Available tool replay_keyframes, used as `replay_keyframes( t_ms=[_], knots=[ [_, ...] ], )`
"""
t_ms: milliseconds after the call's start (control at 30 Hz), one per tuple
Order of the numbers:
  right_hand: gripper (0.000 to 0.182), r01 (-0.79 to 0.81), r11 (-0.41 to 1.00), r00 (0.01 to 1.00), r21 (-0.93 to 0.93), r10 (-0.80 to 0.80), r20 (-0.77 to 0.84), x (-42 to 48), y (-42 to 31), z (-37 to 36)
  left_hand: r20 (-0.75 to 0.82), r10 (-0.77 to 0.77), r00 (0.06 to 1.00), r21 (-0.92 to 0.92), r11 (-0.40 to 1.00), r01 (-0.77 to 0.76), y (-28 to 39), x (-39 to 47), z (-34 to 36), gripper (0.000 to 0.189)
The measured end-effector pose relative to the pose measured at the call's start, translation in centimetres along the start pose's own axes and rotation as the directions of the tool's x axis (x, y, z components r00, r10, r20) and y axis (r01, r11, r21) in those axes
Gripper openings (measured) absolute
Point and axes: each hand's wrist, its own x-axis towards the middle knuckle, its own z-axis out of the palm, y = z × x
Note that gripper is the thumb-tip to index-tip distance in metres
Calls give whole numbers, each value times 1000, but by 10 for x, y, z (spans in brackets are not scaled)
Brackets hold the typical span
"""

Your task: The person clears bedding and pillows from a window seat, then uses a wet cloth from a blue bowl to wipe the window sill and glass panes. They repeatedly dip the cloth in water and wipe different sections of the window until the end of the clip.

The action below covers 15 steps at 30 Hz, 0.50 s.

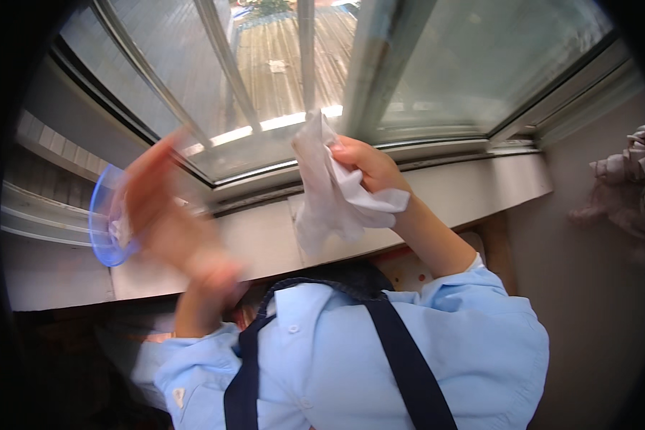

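My right hand (371,161) pinches a thin white cloth or wipe (328,193) that hangs down in folds in front of the window frame. On the left, my left hand (164,215) is blurred by motion, with its thumb spread from the fingers and nothing seen in its grasp. Just beyond it is a transparent blue plastic dish (101,226), partly hidden by the hand. Something whitish (119,231) shows inside the dish, too blurred to name. Both hands are above the pale windowsill (258,247).
Metal bars (226,64) stand outside the window, with a corrugated roof (290,59) beyond. A glass pane (462,70) fills the right side. Crumpled fabric (634,166) hangs at the far right. The sill's front edge runs close to my body.
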Motion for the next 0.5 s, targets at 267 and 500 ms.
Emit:
replay_keyframes(
  t_ms=[267,500],
  knots=[
    [34,-19,976,1000,-219,15,-19,-3,3,-8,428,-810,401,238,530,814,-26,-38,12,23],
    [27,-42,706,979,-707,-111,-169,-8,-13,-23,341,-920,193,-341,71,938,-27,-29,-5,15]
  ],
)
